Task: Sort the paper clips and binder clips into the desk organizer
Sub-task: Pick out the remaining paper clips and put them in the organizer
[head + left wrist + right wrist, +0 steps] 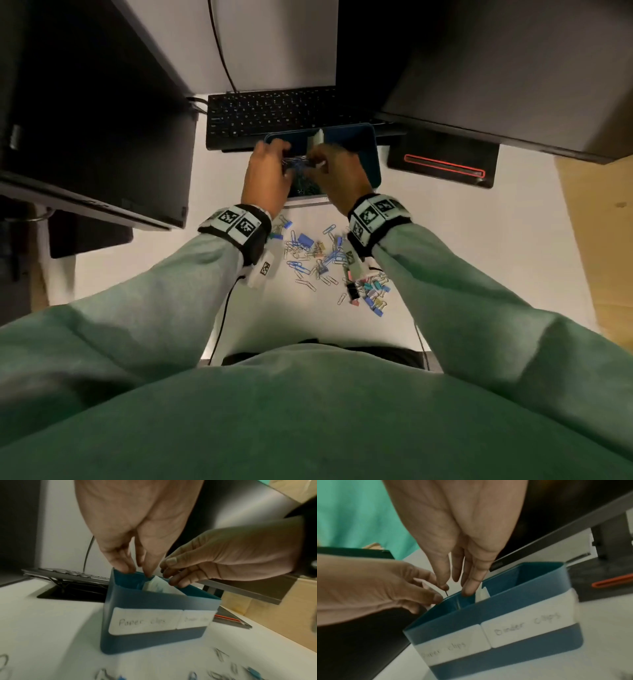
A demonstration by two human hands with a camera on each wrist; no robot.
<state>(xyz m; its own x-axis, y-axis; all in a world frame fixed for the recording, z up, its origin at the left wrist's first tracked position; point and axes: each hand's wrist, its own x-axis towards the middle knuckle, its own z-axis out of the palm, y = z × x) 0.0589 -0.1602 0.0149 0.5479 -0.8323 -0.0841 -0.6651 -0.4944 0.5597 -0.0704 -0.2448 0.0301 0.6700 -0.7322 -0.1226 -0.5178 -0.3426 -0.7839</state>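
The blue desk organizer (371,161) stands in front of the keyboard, with a white divider (317,137) and labels "Paper clips" (142,622) and "Binder clips" (527,624). Both hands meet above its left compartment. My left hand (281,161) holds a small bunch of paper clips (297,162). My right hand (317,161) pinches at that bunch; a thin wire (446,593) shows under its fingertip. Loose paper clips and binder clips (308,253) lie scattered on the white desk below my wrists, and small coloured binder clips (371,291) cluster nearer me.
A black keyboard (270,109) lies right behind the organizer. Dark monitors stand at left (96,120) and right (513,68). A black base with a red line (442,164) sits right of the organizer. A cable (222,318) runs along the desk's front.
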